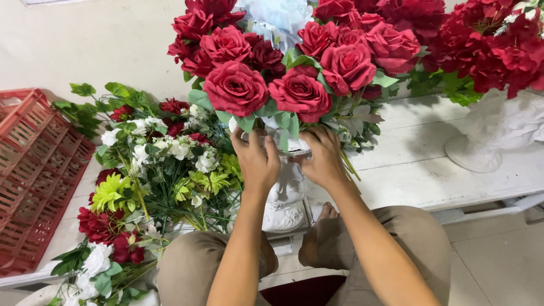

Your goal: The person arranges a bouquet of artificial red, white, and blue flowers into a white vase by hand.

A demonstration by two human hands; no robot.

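Both bare forearms are reaching up and forward from the bottom of the view, running roughly parallel and converging slightly toward the wrists. The left hand (pixel 256 160) is showing its back to the camera, with fingers curling forward and upward, fingertips hidden. The right hand (pixel 324 157) is mirroring it just beside, its back also facing the camera, fingers bending inward at the knuckles. The two hands are sitting close together, nearly level, wrists straight. Bent knees in tan trousers are flanking the arms below.
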